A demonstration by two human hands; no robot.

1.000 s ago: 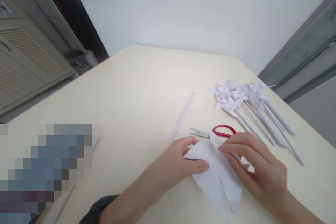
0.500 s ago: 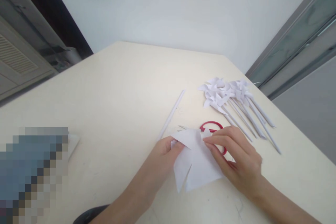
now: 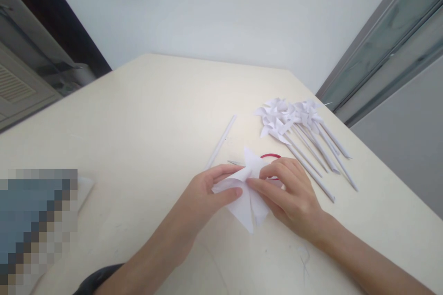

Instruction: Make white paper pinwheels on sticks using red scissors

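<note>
A white sheet of paper with cut slits is held between both hands above the table. My left hand grips its left side, thumb on top and fingers behind, with one flap curled toward the middle. Fingers of my right hand press together at the paper's centre and right side, partly hiding it. Behind the paper lie red-handled scissors, mostly covered by the paper and right hand. A thin rolled white paper stick lies just beyond my left hand.
Several white paper pinwheels on sticks lie in a pile at the right of the table. A blurred-out object is at the left edge. Something black shows beside my left forearm. A wall stands behind the table.
The paper has turned, and a flap on its left is now curled inward. My right hand has moved left to the paper's centre. The whole view has shifted slightly.
</note>
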